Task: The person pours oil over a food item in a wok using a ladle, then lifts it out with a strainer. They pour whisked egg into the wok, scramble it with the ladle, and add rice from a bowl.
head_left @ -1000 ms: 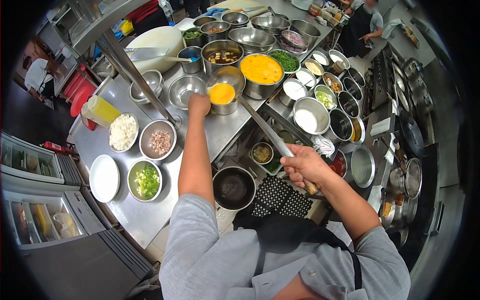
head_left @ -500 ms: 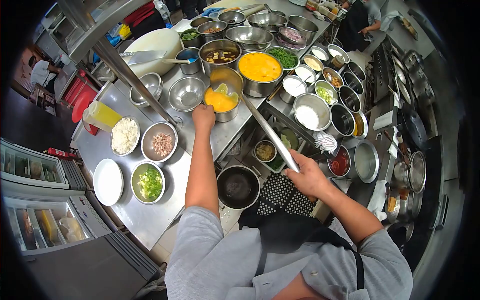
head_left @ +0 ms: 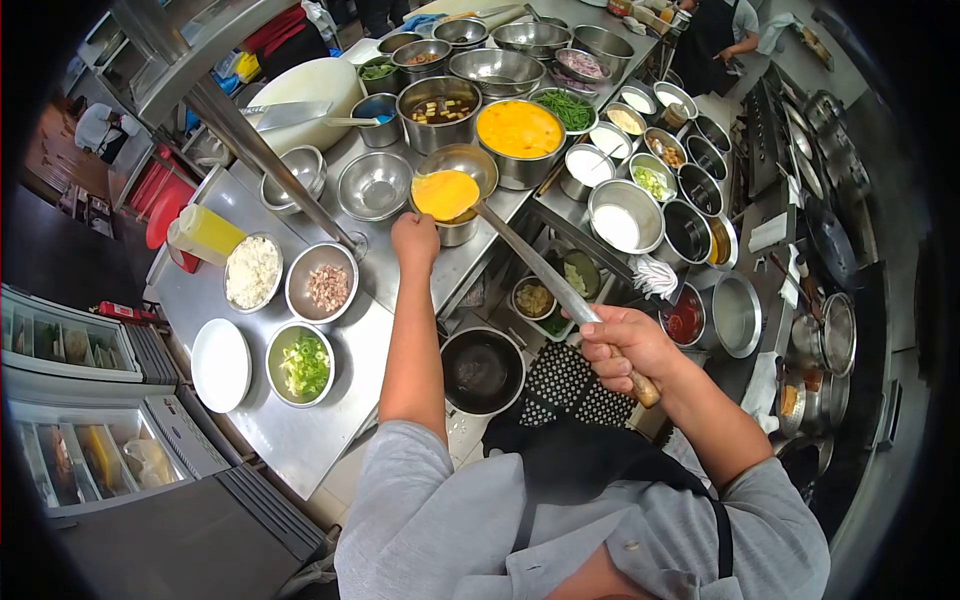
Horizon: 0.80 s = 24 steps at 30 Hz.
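Note:
My right hand is wrapped round the long handle of a metal ladle, whose wooden end shows below my fist. The ladle's wide head sits over a metal bowl at the table's edge and hides most of its inside. Yellow liquid, like beaten egg, shows in the ladle's head. My left hand pinches the near-left rim of that bowl. Just behind stands a large pot of the same yellow liquid. An empty metal bowl is left of the ladle.
Bowls of white crumbly food, chopped meat and cut greens stand on the left, with a white plate. Several containers line the right. A slanting metal post crosses the table. A dark wok is below. A person works at far right.
The ladle's head has tilted and dropped slightly, with yellow liquid now gathered in it. My right hand has turned and shifted, so the handle's wooden end shows. My left hand stays at the bowl.

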{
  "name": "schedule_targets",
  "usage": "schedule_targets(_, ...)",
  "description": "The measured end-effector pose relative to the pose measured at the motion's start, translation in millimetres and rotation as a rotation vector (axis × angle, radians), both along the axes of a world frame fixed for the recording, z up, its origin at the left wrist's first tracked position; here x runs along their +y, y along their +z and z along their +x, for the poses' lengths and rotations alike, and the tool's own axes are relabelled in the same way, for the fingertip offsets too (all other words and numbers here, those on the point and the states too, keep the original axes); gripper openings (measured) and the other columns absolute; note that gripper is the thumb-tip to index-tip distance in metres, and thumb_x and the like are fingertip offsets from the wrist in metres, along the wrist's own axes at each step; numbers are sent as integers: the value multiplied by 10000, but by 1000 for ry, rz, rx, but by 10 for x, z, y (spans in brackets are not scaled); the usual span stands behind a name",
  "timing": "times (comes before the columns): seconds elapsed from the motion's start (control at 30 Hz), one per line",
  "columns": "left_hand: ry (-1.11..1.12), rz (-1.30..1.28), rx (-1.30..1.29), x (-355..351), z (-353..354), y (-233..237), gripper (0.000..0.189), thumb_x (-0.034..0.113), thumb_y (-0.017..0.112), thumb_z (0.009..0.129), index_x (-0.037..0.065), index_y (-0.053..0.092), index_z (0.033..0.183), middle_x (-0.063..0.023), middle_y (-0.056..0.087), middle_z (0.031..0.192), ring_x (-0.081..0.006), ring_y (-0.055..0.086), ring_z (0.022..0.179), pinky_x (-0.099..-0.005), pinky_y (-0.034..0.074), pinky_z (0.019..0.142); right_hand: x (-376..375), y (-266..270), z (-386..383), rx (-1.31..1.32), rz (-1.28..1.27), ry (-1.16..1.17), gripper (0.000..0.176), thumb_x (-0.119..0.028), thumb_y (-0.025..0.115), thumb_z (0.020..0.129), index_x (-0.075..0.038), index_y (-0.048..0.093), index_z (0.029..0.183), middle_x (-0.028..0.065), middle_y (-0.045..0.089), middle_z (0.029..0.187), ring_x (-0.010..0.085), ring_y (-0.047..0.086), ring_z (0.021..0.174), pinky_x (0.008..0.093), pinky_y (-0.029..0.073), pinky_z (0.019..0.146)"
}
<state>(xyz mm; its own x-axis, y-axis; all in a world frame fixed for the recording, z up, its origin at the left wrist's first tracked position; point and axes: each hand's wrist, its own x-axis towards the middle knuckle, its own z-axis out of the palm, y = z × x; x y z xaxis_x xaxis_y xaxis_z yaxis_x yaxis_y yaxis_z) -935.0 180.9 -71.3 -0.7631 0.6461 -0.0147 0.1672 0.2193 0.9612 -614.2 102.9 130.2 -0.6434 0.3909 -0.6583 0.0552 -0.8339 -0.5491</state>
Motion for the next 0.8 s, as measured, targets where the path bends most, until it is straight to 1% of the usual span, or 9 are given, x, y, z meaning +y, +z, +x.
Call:
schedule_targets(0.07,-14,12,41,-33,-21,-18,204,95,561,734,-54,501,609,-195,531,607,-324,478,550,-417,402,591,-1,31,13,42,-57,-16,204,-131,538,906,-122,491,1104,-15,420,607,42,343,383,218,300,310)
schedule_targets(0.13,-75,37,3,-69,-33,-32,187,106,573,787,12,524,634,-48,527,608,-127,455,557,-293,369,532,6,71,29,47,-83,-28,205,-127,533,908,-118,498,1110,-15,420,610,41,345,385,215,299,309)
schedule_targets(0.17,-76,37,2,-67,-25,-35,187,106,573,787,12,524,634,-48,527,608,-127,455,557,-293,369,532,11,81,31,56,-109,-34,208,-124,527,909,-114,506,1117,-16,420,612,40,347,387,213,299,308)
schedule_targets(0.23,-55,82,41,-77,-16,-53,250,92,578,763,-76,500,595,-191,540,662,-323,507,611,-409,405,622,9,71,44,71,-124,-42,220,-123,521,912,-106,509,1131,-17,419,615,39,348,388,211,298,308)
schedule_targets(0.33,-61,93,72,-104,-43,-109,235,82,590,761,-78,514,606,-188,547,684,-331,521,647,-406,413,649,18,62,73,122,-162,-56,248,-121,507,918,-88,505,1164,-17,418,622,36,349,389,208,300,306)
schedule_targets(0.47,-58,107,79,-158,-65,-174,225,69,592,770,-71,521,608,-177,550,679,-303,519,627,-398,423,639,27,128,106,166,-234,-103,339,-111,441,934,-56,457,1268,-5,410,619,28,337,364,204,322,281)
schedule_targets(0.57,-48,72,-45,-223,-46,-97,212,76,594,800,-40,536,632,-123,546,660,-229,511,596,-383,430,620,44,162,166,211,-234,-86,287,-116,478,928,-52,488,1208,-15,422,636,23,359,380,194,336,292)
schedule_targets(0.63,-40,26,-274,-243,-4,1,176,96,595,832,5,560,686,-63,537,663,-156,494,588,-344,446,606,46,193,199,224,-250,-97,288,-117,470,931,-51,488,1211,-16,420,634,23,362,379,194,338,289)
schedule_targets(0.8,-46,83,-486,-236,100,97,105,116,601,836,28,582,781,-36,548,712,-144,513,623,-286,453,612,42,202,279,304,-287,-112,304,-122,447,939,-47,478,1232,-12,418,634,19,365,377,192,338,280)
